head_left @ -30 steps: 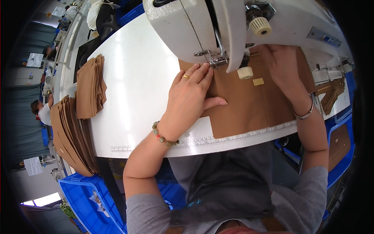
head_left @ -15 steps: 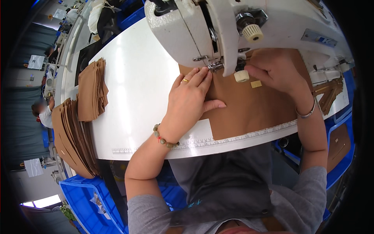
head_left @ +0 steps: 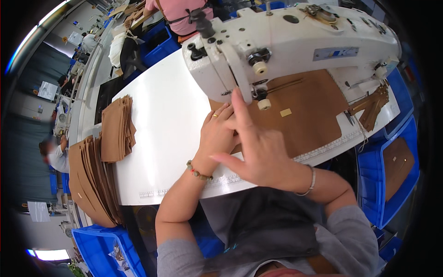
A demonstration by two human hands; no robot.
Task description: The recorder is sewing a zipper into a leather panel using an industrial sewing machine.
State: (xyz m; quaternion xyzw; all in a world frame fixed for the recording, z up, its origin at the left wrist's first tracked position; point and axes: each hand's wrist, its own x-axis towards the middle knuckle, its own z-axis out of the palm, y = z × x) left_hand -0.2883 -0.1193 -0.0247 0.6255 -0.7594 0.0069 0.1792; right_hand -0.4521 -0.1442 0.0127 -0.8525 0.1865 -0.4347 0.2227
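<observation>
Your left hand (head_left: pixel 217 134) lies flat, fingers together, pressing the brown sheet (head_left: pixel 304 115) on the worktop (head_left: pixel 161 120) under the sewing machine (head_left: pixel 277 46). Your right hand (head_left: pixel 263 152) hovers nearer, fingers spread wide, holding nothing.

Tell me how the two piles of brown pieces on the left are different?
The upper brown pile lies on the white table; the lower brown pile hangs off the table's edge. The upper pile is smaller and its pieces are squarish; the lower pile is bigger and fanned out. Both are flat brown pieces, far from the left hand and right hand.
</observation>
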